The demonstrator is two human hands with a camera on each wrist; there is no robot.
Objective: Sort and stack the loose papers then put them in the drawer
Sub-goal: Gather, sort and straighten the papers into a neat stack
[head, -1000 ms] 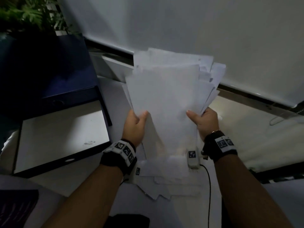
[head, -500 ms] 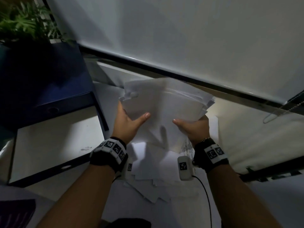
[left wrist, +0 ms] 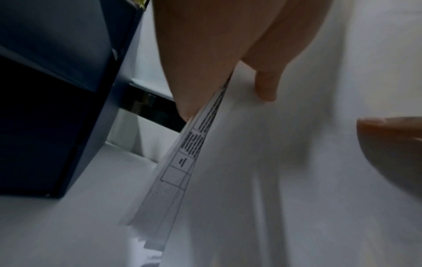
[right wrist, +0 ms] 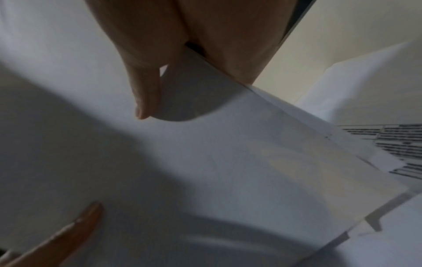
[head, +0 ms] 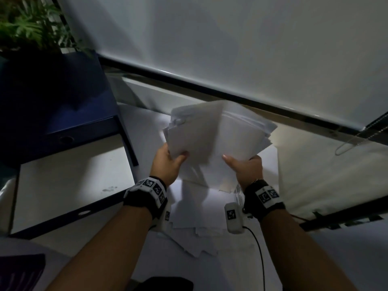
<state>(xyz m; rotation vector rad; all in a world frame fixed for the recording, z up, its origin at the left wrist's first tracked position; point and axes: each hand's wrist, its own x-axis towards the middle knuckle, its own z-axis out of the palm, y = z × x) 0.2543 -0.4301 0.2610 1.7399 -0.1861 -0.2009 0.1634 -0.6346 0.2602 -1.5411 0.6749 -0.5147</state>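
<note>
A loose sheaf of white papers [head: 214, 135] is held above the desk, tilted away from me with its edges uneven. My left hand [head: 168, 162] grips its left side, thumb on top. My right hand [head: 243, 166] grips the right side the same way. In the left wrist view the left hand [left wrist: 205, 75] pinches the paper stack [left wrist: 274, 162], whose printed edge shows. In the right wrist view the right hand [right wrist: 173, 59] holds the papers [right wrist: 205, 162], thumb on the top sheet. More loose sheets [head: 201, 225] lie on the desk below. The open drawer [head: 69, 183] stands at left.
A dark blue cabinet [head: 56, 106] with a plant [head: 27, 28] on it stands at the far left. A lowered white blind [head: 231, 49] fills the back. A cable [head: 260, 259] runs from my right wrist device down the desk. A white cloth-like surface [head: 336, 175] lies to the right.
The sheaf has tipped from upright to tilted away and lower over the desk, both hands keeping hold. The sheets have come closer together.
</note>
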